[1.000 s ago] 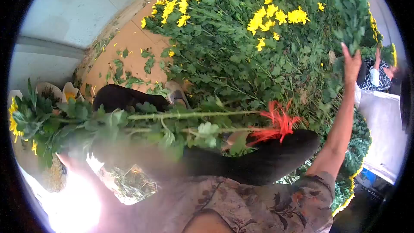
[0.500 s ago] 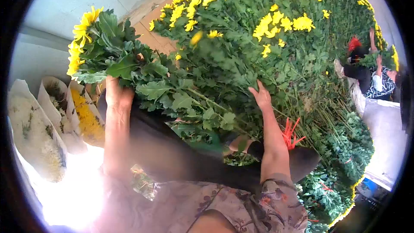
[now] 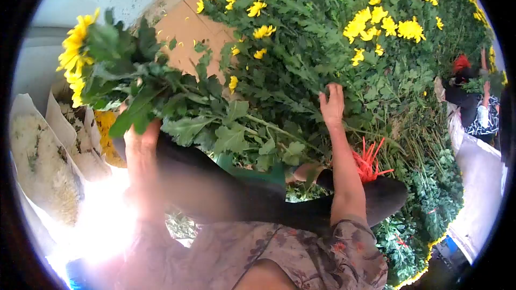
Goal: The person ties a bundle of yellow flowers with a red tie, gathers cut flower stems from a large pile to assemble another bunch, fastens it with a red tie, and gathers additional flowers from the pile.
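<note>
At the left, my left hand point(image 3: 142, 135) is closed around a bunch of yellow chrysanthemums point(image 3: 121, 75). The blooms point to the upper left and the long leafy stems trail right across my lap; leaves partly hide the fingers. My right hand point(image 3: 333, 104) reaches into the large pile of chrysanthemums point(image 3: 301, 64) in front of me. Its fingers are drawn together against the greenery, apparently pinching a chrysanthemum stem, though the leaves hide much of the grip. Red ties point(image 3: 368, 161) lie by my right forearm, near my knee.
Pale sacks point(image 3: 40, 156) with petals and plant scraps stand at the left. Fallen petals dot the brown floor point(image 3: 183, 37) by the wall. Bundles with red ties point(image 3: 400, 241) lie at the lower right. Another person point(image 3: 481, 113) sits at the far right among the flowers.
My right hand has moved slightly up, and its spread fingers have come together. My left hand and the bunch have shifted a little left and down. The view has turned slightly.
</note>
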The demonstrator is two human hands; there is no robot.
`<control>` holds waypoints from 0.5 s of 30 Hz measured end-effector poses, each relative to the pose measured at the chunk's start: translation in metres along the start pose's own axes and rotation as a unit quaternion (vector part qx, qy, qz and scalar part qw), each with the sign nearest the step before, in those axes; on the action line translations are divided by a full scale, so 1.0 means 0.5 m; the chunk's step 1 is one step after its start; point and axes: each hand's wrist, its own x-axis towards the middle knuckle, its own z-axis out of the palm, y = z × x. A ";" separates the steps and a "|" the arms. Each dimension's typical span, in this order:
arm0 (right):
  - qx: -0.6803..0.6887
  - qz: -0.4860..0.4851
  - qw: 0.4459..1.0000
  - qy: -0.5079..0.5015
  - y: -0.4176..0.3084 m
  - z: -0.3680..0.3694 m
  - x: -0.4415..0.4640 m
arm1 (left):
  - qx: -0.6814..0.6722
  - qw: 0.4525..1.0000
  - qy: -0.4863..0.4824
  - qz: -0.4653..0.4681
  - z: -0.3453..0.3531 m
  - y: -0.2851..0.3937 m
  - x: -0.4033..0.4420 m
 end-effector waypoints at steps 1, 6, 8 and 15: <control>0.003 0.005 1.000 -0.008 -0.012 0.000 -0.006 | 0.031 0.996 0.079 0.028 -0.004 0.003 -0.015; 0.000 0.071 0.991 -0.111 -0.010 0.027 -0.014 | 0.106 0.946 0.298 0.075 -0.006 -0.005 -0.071; 0.031 0.066 0.989 -0.127 -0.007 0.038 -0.021 | 0.117 0.933 0.331 0.077 -0.002 -0.012 -0.077; -0.098 -0.149 0.971 -0.158 -0.038 0.110 -0.106 | 0.137 0.920 0.361 0.069 0.014 -0.023 -0.061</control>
